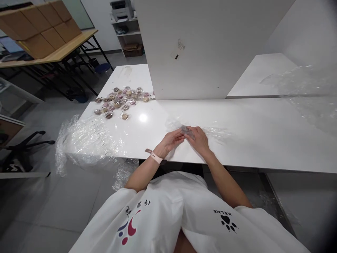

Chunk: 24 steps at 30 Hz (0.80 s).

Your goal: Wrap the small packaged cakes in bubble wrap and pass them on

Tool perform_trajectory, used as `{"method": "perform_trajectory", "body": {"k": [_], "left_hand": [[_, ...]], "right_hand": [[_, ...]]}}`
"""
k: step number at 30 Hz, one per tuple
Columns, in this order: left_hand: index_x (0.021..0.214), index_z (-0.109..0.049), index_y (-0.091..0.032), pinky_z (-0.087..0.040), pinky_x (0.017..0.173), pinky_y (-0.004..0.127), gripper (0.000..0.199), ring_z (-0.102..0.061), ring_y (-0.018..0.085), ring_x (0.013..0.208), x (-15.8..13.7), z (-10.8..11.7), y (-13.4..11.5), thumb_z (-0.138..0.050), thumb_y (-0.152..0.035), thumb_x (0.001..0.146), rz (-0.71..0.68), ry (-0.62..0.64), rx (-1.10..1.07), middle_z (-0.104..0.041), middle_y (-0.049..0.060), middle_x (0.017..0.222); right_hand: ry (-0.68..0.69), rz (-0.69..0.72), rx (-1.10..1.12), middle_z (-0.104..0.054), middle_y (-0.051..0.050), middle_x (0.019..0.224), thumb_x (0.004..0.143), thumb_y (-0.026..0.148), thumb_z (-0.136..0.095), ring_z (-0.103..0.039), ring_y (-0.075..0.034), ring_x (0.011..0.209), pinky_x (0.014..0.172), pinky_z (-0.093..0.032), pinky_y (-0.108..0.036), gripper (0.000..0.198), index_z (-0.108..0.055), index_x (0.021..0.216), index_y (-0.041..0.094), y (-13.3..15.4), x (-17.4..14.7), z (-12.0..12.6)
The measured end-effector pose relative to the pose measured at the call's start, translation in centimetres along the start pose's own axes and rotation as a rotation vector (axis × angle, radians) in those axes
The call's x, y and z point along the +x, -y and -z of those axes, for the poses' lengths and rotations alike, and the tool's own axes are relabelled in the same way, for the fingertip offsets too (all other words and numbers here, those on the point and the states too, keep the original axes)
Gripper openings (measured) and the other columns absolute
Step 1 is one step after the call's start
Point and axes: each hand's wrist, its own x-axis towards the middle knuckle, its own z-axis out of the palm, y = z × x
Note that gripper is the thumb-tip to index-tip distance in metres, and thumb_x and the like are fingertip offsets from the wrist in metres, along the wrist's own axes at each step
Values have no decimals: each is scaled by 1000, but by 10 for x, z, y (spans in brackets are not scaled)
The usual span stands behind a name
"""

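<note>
Both hands meet over the front of the white table (pixel 244 133). Between them is a small grey-purple object in clear plastic (pixel 186 131), partly covered by fingers; its kind is hard to make out. My right hand (pixel 199 140) is closed on it from the right. From the left, the curled fingers of my left hand (pixel 171 139) press against its edge. Crumpled clear plastic film (pixel 216 132) lies under and beside the hands. Further left on the table are several small round things in clear wrappers (pixel 117 101), brown, tan and purple.
Bubble wrap (pixel 92 137) covers the table's left end and hangs over its edge. An upright white panel (pixel 200 52) stands behind the hands. More clear plastic (pixel 313 88) lies at right. Cardboard boxes (pixel 42 30) stand on another table at far left.
</note>
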Motion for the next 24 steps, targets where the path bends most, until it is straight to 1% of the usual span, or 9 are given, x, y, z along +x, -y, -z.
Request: {"method": "perform_trajectory", "body": {"k": [5, 8, 10, 13, 15, 17, 20, 22, 24], "left_hand": [[84, -63, -15, -53, 82, 31, 19, -63, 13, 73, 30, -21, -3, -66, -32, 91, -63, -181, -147, -65, 4, 78], [80, -62, -16, -50, 79, 29, 21, -62, 13, 72, 26, -24, 0, -66, -33, 91, -157, -163, -150, -65, 2, 76], [79, -62, -16, -48, 78, 28, 25, -62, 14, 77, 17, -24, 4, -71, -39, 86, -230, -95, -110, -67, 2, 79], [78, -65, -17, -47, 78, 26, 33, -63, 14, 81, -2, -24, 11, -79, -47, 77, -306, 1, -51, -69, 3, 83], [78, -67, -16, -46, 77, 26, 38, -62, 14, 80, -14, -24, 17, -80, -51, 73, -326, 49, -15, -69, 3, 82], [73, -67, -15, -45, 73, 26, 38, -60, 13, 73, -23, -24, 23, -82, -51, 70, -311, 65, 51, -66, 2, 74], [61, -63, -15, -43, 68, 27, 34, -55, 11, 62, -31, -23, 32, -84, -41, 65, -208, 72, 206, -61, 0, 62], [58, -61, -15, -43, 64, 27, 30, -54, 11, 59, -31, -22, 36, -82, -36, 64, -161, 79, 307, -59, -1, 58], [55, -59, -15, -44, 61, 27, 27, -54, 11, 57, -29, -22, 38, -80, -30, 64, -166, 82, 398, -56, -2, 56]], "right_hand": [[-25, 22, 229, -59, -11, 121, 94, 43, -53, -57, -25, 111, 94, -52, -43, 43, -58, 132, 24, 7, -17, 8], [-79, -63, 458, -57, -10, 126, 89, 51, -59, -59, -24, 112, 96, -53, -43, 42, -62, 122, 25, 18, -33, 10], [-110, -263, 657, -61, -10, 117, 86, 58, -61, -65, -22, 99, 90, -57, -42, 43, -62, 110, 23, 26, -44, 10], [-99, -649, 975, -66, -7, 94, 84, 73, -53, -68, -19, 76, 65, -61, -37, 54, -57, 100, 22, 32, -52, 13], [-82, -750, 1138, -68, -6, 93, 82, 78, -49, -70, -21, 76, 59, -61, -35, 59, -55, 100, 22, 31, -49, 16], [-104, -728, 1219, -70, -6, 98, 79, 77, -55, -71, -22, 86, 64, -61, -35, 57, -56, 100, 24, 27, -42, 20], [-156, -692, 1243, -72, -5, 93, 70, 67, -71, -71, -24, 92, 73, -60, -37, 53, -58, 99, 24, 19, -29, 28], [-113, -662, 1249, -74, -4, 91, 67, 58, -78, -71, -24, 91, 78, -59, -39, 56, -59, 108, 25, 19, -21, 37], [-19, -563, 1215, -75, -4, 98, 70, 52, -78, -70, -23, 94, 86, -57, -41, 57, -60, 117, 26, 24, -16, 49]]}}
